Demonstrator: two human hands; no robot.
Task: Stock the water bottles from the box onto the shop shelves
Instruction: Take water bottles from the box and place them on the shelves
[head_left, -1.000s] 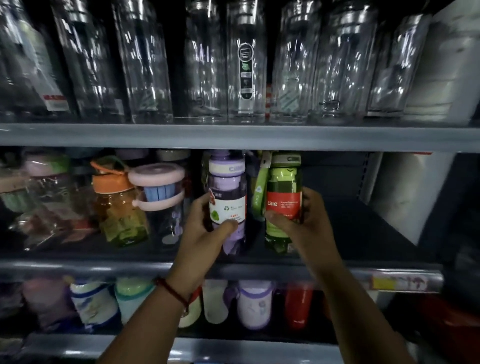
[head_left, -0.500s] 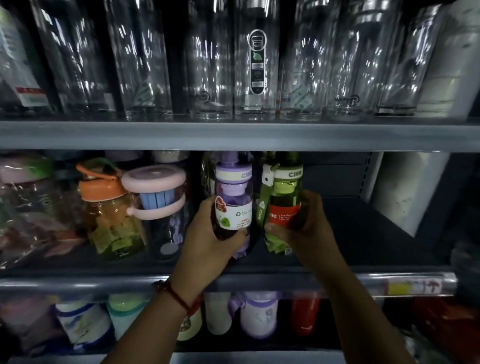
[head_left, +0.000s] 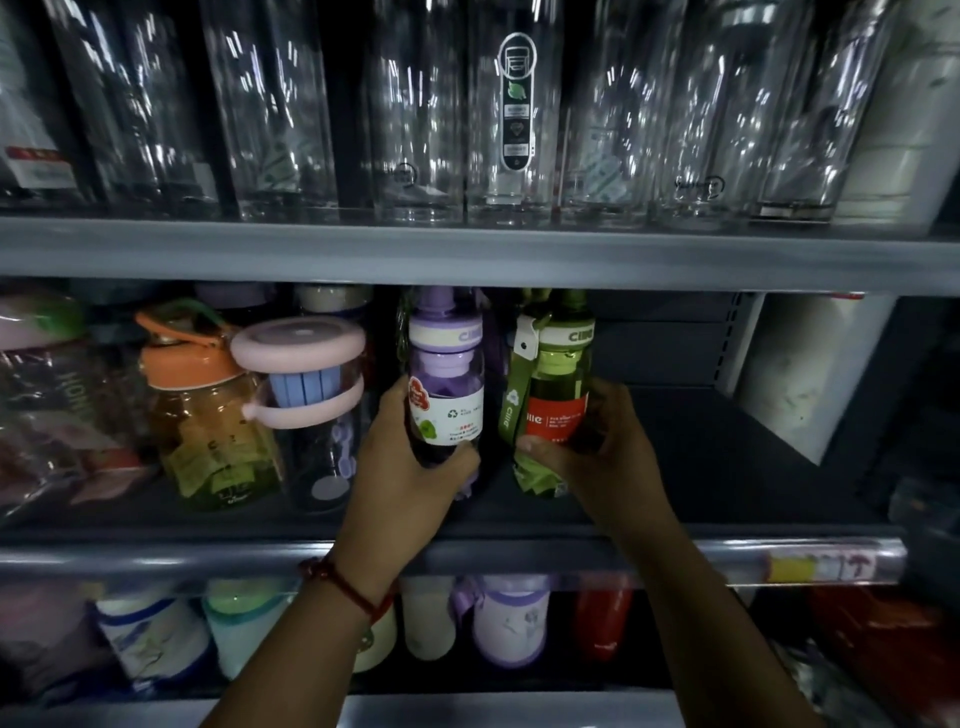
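Left hand (head_left: 410, 467) curls round a purple bottle (head_left: 445, 384), right hand (head_left: 597, 452) round a green bottle (head_left: 558, 395), side by side on the middle shelf (head_left: 701, 467). Placement looks nearly finished. Bare shelf remains rightward; the box is unseen.

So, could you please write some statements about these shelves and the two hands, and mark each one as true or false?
1. The left hand grips the purple bottle. True.
2. The right hand holds nothing. False: it grips the green bottle with the red label.
3. The green bottle is to the left of the purple bottle. False: it is to its right.
4. Clear glass bottles stand on the top shelf. True.
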